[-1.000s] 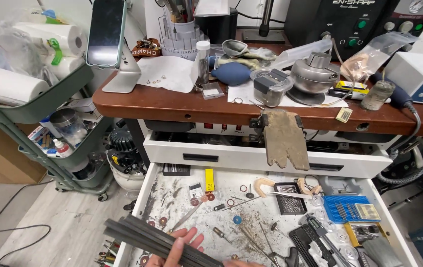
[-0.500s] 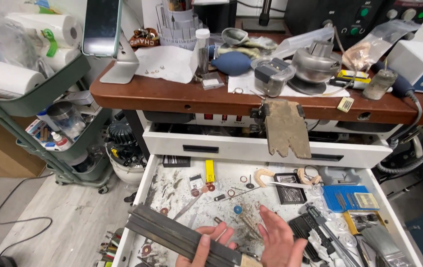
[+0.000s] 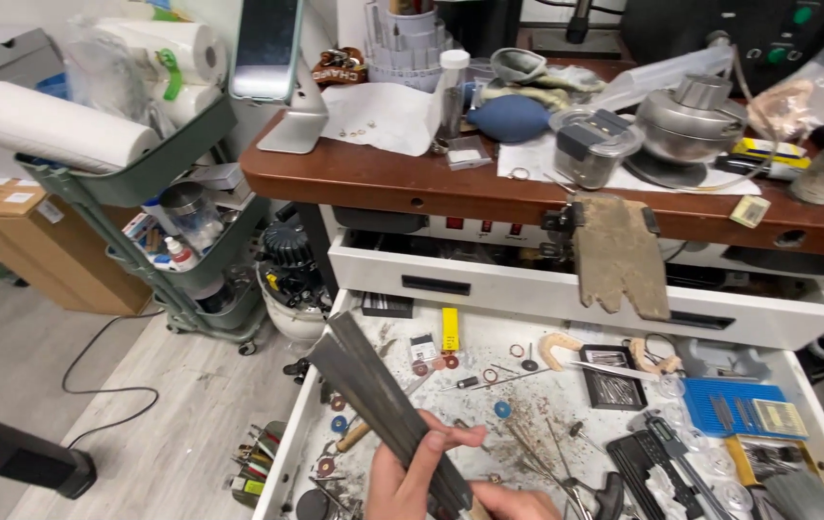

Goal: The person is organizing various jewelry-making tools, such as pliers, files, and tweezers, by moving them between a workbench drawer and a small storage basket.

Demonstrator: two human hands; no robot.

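Two long dark metal strips (image 3: 373,385) slant up to the left above the open drawer (image 3: 566,404), low in the head view. Left hand (image 3: 407,477) has its fingers clamped around their lower end; right hand (image 3: 513,503) touches just beside, its fingers' state impossible to tell. Small tools and washers litter the drawer below the cluttered brown surface (image 3: 412,183).

I see my left hand (image 3: 407,481) at six o'clock gripping a long grey metal bar (image 3: 373,395), which slants up toward ten o'clock over the open white drawer (image 3: 566,289). My right hand (image 3: 513,503) sits just beside it, fingertips near the bar's lower end. At twelve o'clock stands the cluttered brown bench (image 3: 383,183); at nine, a green cart (image 3: 181,164) with paper rolls.
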